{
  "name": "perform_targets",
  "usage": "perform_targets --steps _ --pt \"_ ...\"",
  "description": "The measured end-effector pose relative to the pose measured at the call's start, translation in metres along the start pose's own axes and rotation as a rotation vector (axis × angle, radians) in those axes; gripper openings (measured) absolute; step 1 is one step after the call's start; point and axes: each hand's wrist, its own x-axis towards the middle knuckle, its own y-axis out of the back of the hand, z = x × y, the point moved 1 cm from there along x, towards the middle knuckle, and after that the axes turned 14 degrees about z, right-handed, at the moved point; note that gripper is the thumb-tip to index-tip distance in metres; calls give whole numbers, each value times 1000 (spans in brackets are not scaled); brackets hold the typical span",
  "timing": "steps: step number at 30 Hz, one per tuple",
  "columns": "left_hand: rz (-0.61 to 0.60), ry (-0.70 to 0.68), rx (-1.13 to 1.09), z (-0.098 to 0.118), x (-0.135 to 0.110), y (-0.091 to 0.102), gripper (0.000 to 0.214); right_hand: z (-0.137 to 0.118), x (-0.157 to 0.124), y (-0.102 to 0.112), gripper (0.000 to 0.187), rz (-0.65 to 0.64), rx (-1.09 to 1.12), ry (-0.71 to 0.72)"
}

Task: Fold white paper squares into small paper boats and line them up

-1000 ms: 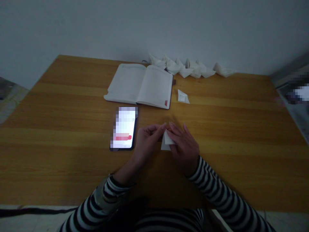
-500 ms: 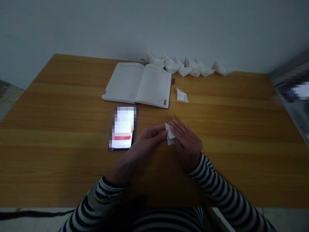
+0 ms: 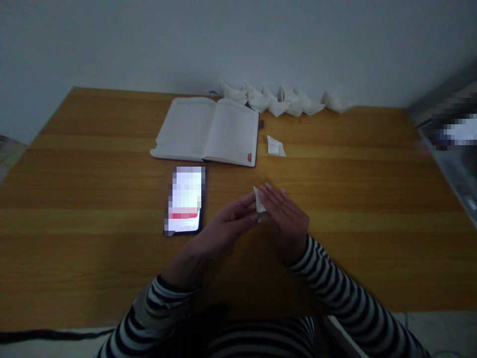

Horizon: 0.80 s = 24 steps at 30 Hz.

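Note:
A small folded piece of white paper (image 3: 260, 203) stands narrow and tilted between my hands, partly hidden by my fingers. My left hand (image 3: 229, 223) pinches it from the left with its fingertips. My right hand (image 3: 285, 219) presses against it from the right, fingers pointing up and to the left. Both striped sleeves reach in from the bottom of the view.
An open notebook (image 3: 204, 132) and a lit phone (image 3: 185, 200) with a blurred screen lie left of my hands. A folded paper piece (image 3: 276, 146) sits beyond them, and several folded paper boats (image 3: 286, 101) line the wooden table's (image 3: 335, 258) far edge by the wall.
The paper now looks narrower, and less of it shows between my hands. My left hand has turned inward against it. The whole scene has shifted slightly left in view.

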Motion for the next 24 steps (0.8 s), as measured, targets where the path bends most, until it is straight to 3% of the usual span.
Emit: perform_targets --steps 12,24 --pt "13 31 -38 1 1 3 61 -3 6 -4 50 -76 -34 50" --pt "30 -40 -8 -5 5 4 52 -4 4 -3 52 -86 -17 20"
